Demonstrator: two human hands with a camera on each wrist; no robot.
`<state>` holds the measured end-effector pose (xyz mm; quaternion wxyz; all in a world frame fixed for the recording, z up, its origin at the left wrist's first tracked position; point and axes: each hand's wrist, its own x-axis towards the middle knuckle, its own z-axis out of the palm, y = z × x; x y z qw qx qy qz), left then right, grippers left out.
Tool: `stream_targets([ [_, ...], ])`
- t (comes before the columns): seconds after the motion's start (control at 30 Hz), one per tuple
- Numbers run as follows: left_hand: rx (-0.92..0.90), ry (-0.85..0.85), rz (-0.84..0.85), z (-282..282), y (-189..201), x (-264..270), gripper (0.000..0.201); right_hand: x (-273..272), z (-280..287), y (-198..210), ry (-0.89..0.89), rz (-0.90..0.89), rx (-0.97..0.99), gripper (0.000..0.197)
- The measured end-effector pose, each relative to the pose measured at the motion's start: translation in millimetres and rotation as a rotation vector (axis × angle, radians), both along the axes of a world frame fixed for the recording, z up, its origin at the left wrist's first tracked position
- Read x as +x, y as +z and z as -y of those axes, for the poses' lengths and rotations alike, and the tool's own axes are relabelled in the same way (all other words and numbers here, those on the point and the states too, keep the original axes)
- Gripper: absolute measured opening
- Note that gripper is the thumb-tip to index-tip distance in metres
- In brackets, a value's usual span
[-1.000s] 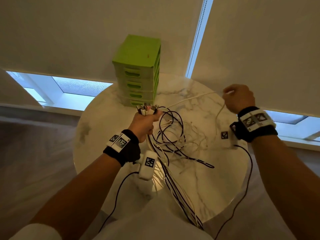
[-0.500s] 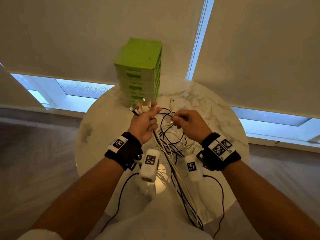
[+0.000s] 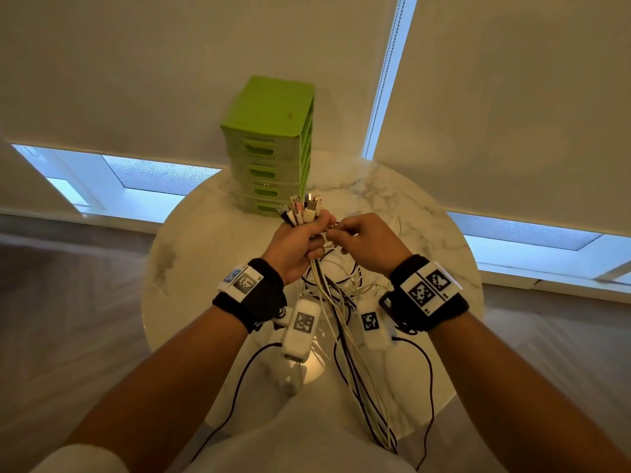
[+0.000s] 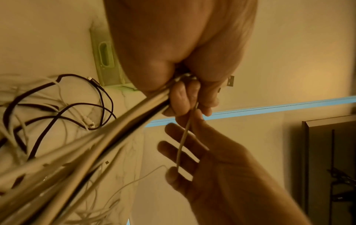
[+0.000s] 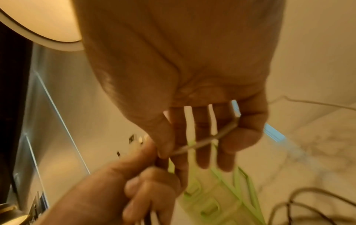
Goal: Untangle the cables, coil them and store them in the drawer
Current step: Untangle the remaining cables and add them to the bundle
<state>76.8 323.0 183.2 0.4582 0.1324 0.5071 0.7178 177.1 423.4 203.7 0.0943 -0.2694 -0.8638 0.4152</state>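
Note:
My left hand (image 3: 297, 244) grips a bundle of white and black cables (image 3: 345, 336) in its fist above the marble table (image 3: 413, 216). Several plug ends (image 3: 302, 209) stick up out of that fist. The right hand (image 3: 358, 240) is right beside it and pinches one thin white cable (image 4: 183, 140) between thumb and forefinger. This cable runs across the other, nearly straight fingers (image 5: 227, 152). The bundle hangs down over the table's near edge. The green drawer unit (image 3: 269, 148) stands at the table's back, all drawers closed.
A loose tangle of black and white cables (image 3: 345, 281) lies on the table under my hands, with black loops (image 4: 57, 109) among them. Thin black wires (image 3: 428, 387) hang from my wrist cameras. Window blinds hang behind the table.
My right hand has come in from the far right to meet the left hand, bringing the white cable with it. The left fist has held its bundle and risen slightly.

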Motion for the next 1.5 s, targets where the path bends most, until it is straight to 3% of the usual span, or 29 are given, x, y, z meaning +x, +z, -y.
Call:
stream_targets([
  [0.17, 0.016, -0.009, 0.027, -2, 4, 3, 0.012, 1, 3, 30, -0.116, 0.016, 0.225, 0.031],
  [0.3, 0.037, -0.033, 0.033, -5, 9, 7, 0.012, -8, 7, 36, -0.068, -0.24, -0.14, 0.04],
  [0.43, 0.052, -0.038, 0.035, -4, 13, 9, 0.017, -14, 5, 34, -0.068, -0.298, -0.052, 0.026],
  [0.53, 0.06, -0.073, -0.018, -1, 16, 11, 0.018, -12, 2, 32, -0.109, -0.386, -0.07, 0.019],
  [0.67, 0.054, -0.078, 0.005, -2, 19, 14, 0.027, -10, 4, 32, -0.02, -0.429, -0.164, 0.016],
  [0.8, 0.045, -0.122, 0.083, -2, 21, 15, 0.03, -8, 5, 31, 0.029, -0.443, -0.16, 0.016],
  [1.0, 0.045, -0.197, 0.058, 1, 26, 18, 0.026, -4, 9, 34, 0.011, -0.43, -0.051, 0.018],
  [1.5, -0.011, -0.34, 0.02, 3, 35, 25, 0.028, 8, 7, 40, 0.002, -0.448, -0.048, 0.02],
])
